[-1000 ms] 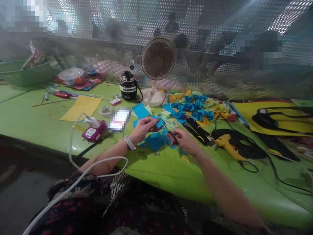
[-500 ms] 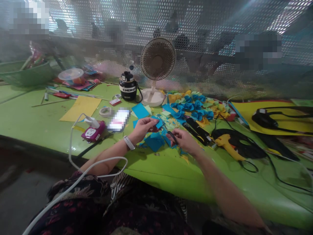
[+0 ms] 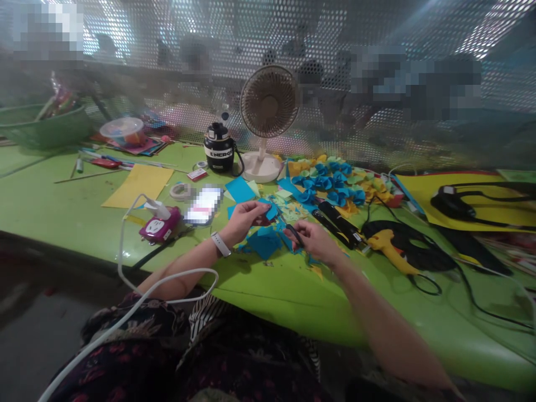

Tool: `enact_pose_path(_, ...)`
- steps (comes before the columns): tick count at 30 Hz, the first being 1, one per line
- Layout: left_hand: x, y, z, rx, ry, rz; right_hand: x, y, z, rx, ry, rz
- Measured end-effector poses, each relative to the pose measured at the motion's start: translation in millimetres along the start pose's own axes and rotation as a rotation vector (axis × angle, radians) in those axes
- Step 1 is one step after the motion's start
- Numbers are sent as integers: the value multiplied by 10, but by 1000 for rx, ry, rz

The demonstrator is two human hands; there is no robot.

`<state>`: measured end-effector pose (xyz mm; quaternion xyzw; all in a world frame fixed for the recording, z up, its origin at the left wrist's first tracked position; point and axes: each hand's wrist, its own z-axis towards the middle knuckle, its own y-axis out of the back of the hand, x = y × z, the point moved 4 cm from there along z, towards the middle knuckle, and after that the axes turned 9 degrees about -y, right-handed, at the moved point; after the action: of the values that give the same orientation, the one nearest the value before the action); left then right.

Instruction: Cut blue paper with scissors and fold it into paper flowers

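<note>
My left hand, with a white band at its wrist, pinches a small piece of blue paper between thumb and fingers. Black-handled scissors are in my right hand, their blades pointing up and left at the paper's edge. Blue paper squares lie on the green table below both hands. Small pale green, yellow and blue scraps are scattered just beyond. Behind them is a heap of blue, yellow and green paper flowers.
A desk fan and a black jug stand at the back. To the right lie a black stapler and a yellow glue gun. A phone, a purple power socket and a white cable are on the left.
The blue paper in my left hand has turned slightly, and its outline looks rounder. Both hands stay almost in place.
</note>
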<state>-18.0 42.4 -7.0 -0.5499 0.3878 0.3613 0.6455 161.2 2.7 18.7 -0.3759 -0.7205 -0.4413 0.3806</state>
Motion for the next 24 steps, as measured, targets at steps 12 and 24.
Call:
enact_pose_path(12,1,17,14,-5,3,0,25,15,-9,-36,23,13)
enact_pose_path(24,38,-14,23,-118,196,-135,-272,504,330,-546,128,-368)
